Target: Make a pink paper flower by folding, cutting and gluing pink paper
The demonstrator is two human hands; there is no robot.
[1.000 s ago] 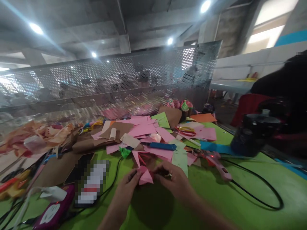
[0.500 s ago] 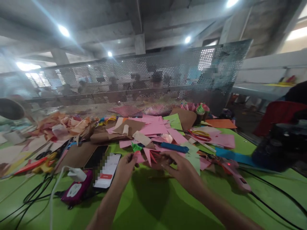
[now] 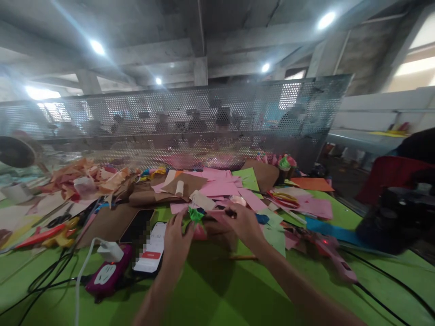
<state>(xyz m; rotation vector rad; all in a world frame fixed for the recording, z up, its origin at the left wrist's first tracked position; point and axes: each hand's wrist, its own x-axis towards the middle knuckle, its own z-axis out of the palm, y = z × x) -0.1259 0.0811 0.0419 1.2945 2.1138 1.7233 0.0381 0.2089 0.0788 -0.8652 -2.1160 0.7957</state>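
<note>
"What has moved?"

"The right hand (image 3: 240, 222) now grips a pink paper (image 3: 219, 216); half a second ago its fingers stood apart. The left hand (image 3: 178, 233) has opened."

"Surface, nearest first?"

"Green table (image 3: 204, 290), glossy. Purple power strip (image 3: 108, 274) at left, pink corded tool (image 3: 335, 262) at right."

"And the pink paper?"

"Between the hands, pinched by the right fingertips. Long axis roughly left to right, free end towards the left hand. That hand's thumb and fingers are apart beside a green crinkled piece (image 3: 196, 214); contact I cannot tell."

"Beyond?"

"Loose paper heap (image 3: 217, 186), then a perforated metal partition (image 3: 142, 117), under a concrete ceiling (image 3: 146, 27) with bright lamps."
</note>
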